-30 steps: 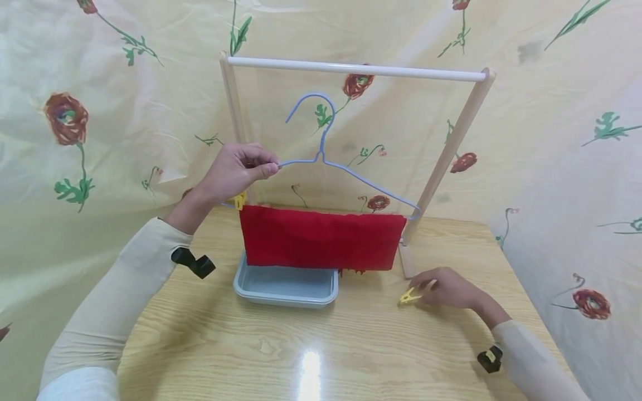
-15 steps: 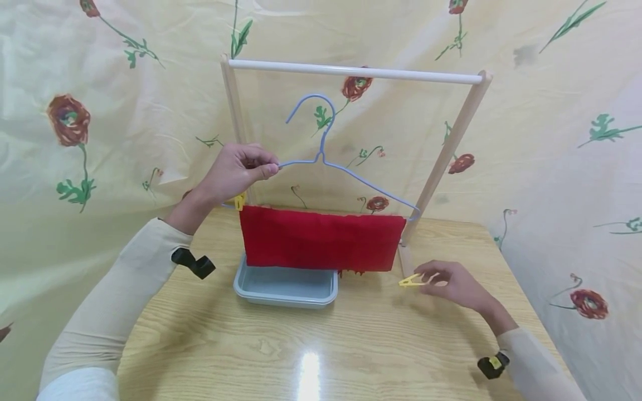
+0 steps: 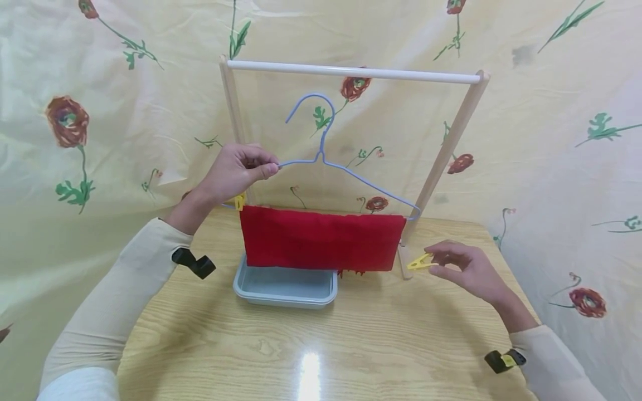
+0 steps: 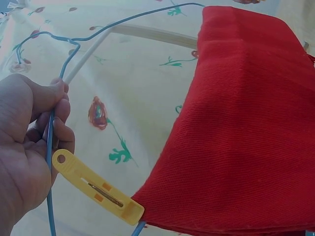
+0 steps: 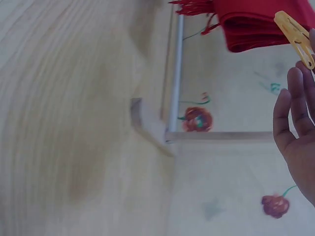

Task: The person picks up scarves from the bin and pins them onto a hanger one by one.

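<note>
My left hand pinches the left arm of a blue wire hanger, holding it up with its hook free. Over the hanger's lower bar hangs a folded red cloth, fringed in the right wrist view. A yellow clothespin clips the cloth's left corner, just beside the left hand. My right hand pinches a second yellow clothespin between thumb and fingers, above the table and apart from the cloth's right end. In the right wrist view this clothespin appears near the cloth's folded edge.
Behind the hanger stands a rack with a white rail and wooden side posts. A light blue-grey basin sits on the wooden table, partly under the cloth. Flowered fabric covers the walls.
My right hand has lifted from the tabletop with the clothespin, moving up and slightly right. The left hand, hanger and cloth stay in place.
</note>
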Demonstrator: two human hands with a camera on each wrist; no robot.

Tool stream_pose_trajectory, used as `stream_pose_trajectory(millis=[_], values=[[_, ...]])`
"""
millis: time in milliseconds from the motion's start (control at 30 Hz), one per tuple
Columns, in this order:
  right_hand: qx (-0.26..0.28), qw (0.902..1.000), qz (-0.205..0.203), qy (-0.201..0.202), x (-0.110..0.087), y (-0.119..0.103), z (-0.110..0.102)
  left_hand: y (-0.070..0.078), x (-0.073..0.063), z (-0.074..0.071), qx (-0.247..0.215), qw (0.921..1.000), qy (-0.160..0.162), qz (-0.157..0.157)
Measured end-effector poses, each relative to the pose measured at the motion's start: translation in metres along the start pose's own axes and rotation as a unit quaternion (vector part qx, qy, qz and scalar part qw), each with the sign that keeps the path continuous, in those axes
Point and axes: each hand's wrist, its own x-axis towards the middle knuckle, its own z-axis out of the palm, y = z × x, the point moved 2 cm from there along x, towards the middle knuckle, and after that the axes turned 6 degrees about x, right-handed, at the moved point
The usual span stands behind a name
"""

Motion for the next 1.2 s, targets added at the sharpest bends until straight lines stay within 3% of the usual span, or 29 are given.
stream_pose_trajectory(millis=[367,633,933,1200], values=[[-0.01,0.9991,-0.036,0.021,0.022,-0.037,-0.008,-0.001,0.001,0.001,-0.002,1.0,0.0,0.004],[-0.017,0.9941,-0.106,0.019,0.042,-0.064,-0.018,-0.001,0.001,0.001,-0.001,1.0,-0.001,0.003],[-0.102,0.9916,-0.052,0.061,0.056,-0.09,-0.021,0.001,-0.001,0.0,-0.004,1.0,0.0,0.006],[-0.167,0.9786,-0.078,0.091,0.065,-0.102,-0.02,0.001,0.0,0.0,-0.004,0.9999,-0.001,0.011]])
